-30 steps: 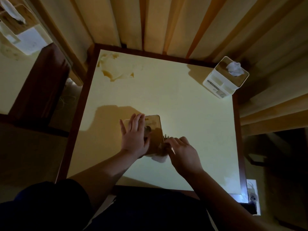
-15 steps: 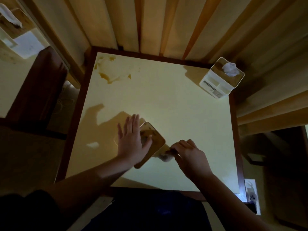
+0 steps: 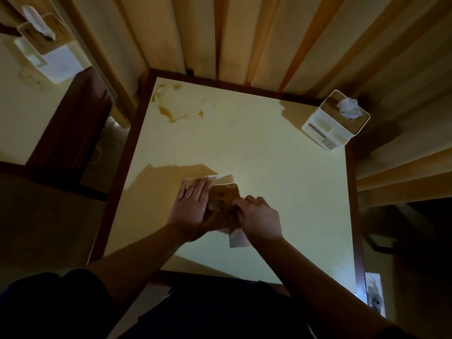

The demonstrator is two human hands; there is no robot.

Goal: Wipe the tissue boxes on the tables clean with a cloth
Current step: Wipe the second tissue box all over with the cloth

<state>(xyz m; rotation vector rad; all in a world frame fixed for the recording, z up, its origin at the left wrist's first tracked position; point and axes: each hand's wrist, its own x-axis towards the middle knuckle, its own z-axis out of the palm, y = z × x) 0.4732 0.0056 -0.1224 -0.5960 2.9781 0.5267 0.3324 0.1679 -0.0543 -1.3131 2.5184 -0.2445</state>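
Note:
A tissue box with a wooden lid [image 3: 223,195] and white sides stands near the middle of the pale table [image 3: 269,167]. My left hand [image 3: 192,211] lies flat against the box's left side, fingers straight, steadying it. My right hand [image 3: 259,217] grips a white cloth [image 3: 237,239] and presses it against the box's near right side; most of the cloth is hidden under the hand. A second white tissue box [image 3: 336,121] with a tissue sticking out sits at the table's far right corner.
A brown stain [image 3: 176,106] marks the table's far left corner. A third tissue box [image 3: 41,45] stands on the neighbouring table at the upper left, past a dark wooden divider [image 3: 73,123]. Slatted wooden wall panels rise behind the table.
The box has been turned under my hands, its white side now showing at the far edge. My right hand has moved in against the box with the cloth. The view shifted slightly.

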